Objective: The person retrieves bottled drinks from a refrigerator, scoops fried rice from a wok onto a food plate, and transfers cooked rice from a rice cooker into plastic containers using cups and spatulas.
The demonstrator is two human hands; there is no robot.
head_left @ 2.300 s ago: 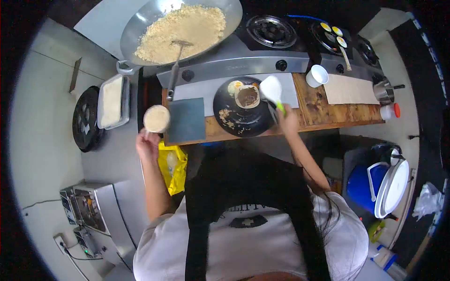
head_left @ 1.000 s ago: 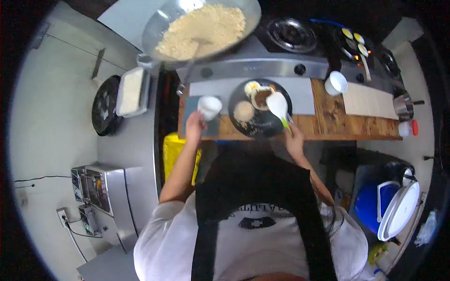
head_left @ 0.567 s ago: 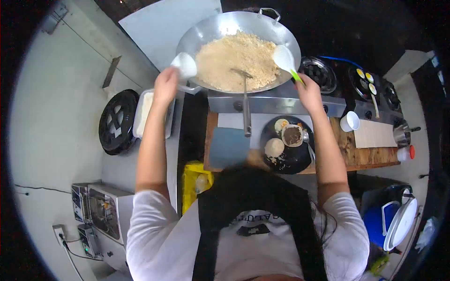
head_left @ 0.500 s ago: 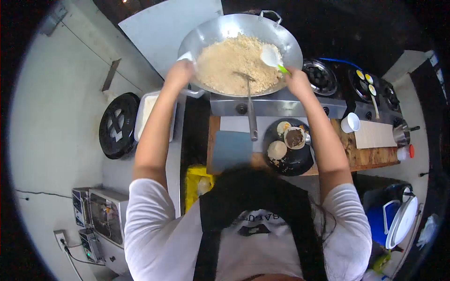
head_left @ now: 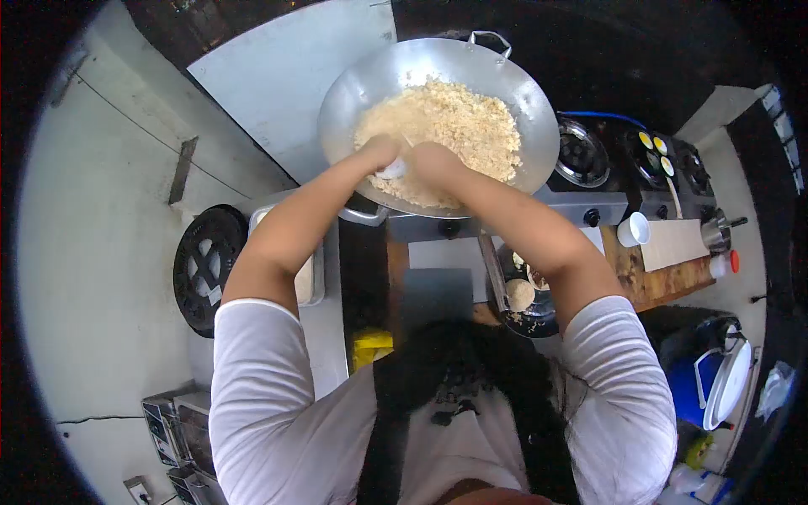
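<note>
At the frame's upper centre, the left hand (head_left: 381, 151) is clamped on a white cup (head_left: 392, 170) over fried rice (head_left: 480, 126) in the wok (head_left: 539, 126). The right hand (head_left: 433, 160) is just beside it, but I cannot tell its grip.

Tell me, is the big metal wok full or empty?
Partly full. The wok holds a broad heap of pale, grainy food, with bare metal showing along its far and right sides.
</note>
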